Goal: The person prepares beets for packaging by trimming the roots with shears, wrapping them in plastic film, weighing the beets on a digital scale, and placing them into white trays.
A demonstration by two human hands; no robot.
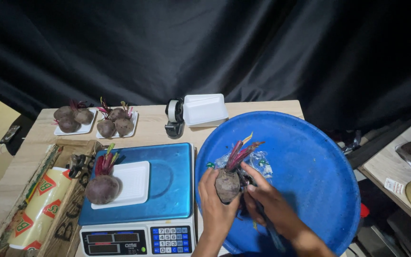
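A round, dull purple-brown beetroot (227, 185) with a rough, earthy skin is held upright over the near left part of a large blue basin (310, 157). Its red-purple stalks, tipped with a yellowed leaf, are pointed up and away from the person. The left hand (213, 202) is wrapped around the root's left side and underside, fingers closed on it. The right hand (267, 200) is pressed against the root's right side, with the thumb laid near its crown and the fingers curled; a dark, slim object is seen under this hand, but what it is cannot be told. Just behind the beetroot, a crumpled piece of clear plastic film (261, 162) is lying on the basin's smooth, shallow, round floor.

To the left of the basin, a digital scale (167, 190) with a glossy blue platform and a keypad front is set on the pale wooden surface (153, 119). On the platform a white, ribbed foam tray (132, 183) is placed, and a second beetroot (102, 188) is resting at the tray's left edge, stalks upward. Further left, a long cardboard box (67, 223) holding a roll of cling film (44, 204) is seen.

At the far edge of the surface, two filled foam trays (96, 121) with grouped beetroots are lined up side by side. Beside them a black tape dispenser (173, 116) is touching a stack of empty white foam trays (204, 109). A black cloth backdrop (215, 43), loosely folded, is hung behind everything.
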